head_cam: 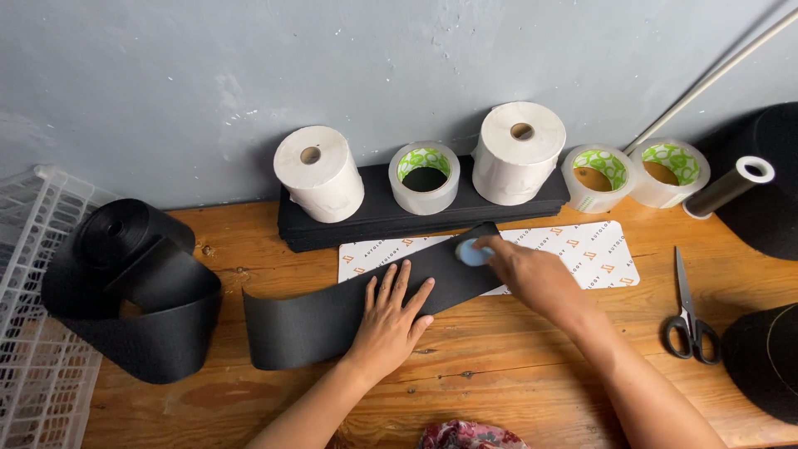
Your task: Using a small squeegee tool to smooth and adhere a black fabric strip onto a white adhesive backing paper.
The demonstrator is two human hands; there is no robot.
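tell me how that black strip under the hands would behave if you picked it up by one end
Probably floppy: the black strip curls up at its left end. Likely light, as the flat left hand alone pins it. It may tend to curl back, since it comes off the coiled roll.

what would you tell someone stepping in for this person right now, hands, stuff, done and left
Left hand: flat, fingers spread, pressing the black strap strip onto the wooden table.
Right hand: pinching a small pale blue round piece, likely chalk, against the strip near its far end.
Things: the strip runs from the big black strap roll at left and lies across a white printed sheet. Scissors lie closed to the right, untouched.
Done: strip unrolled and flattened.
Left: no mark shows on the strip yet, and it is still uncut from the roll, as far as the view shows.
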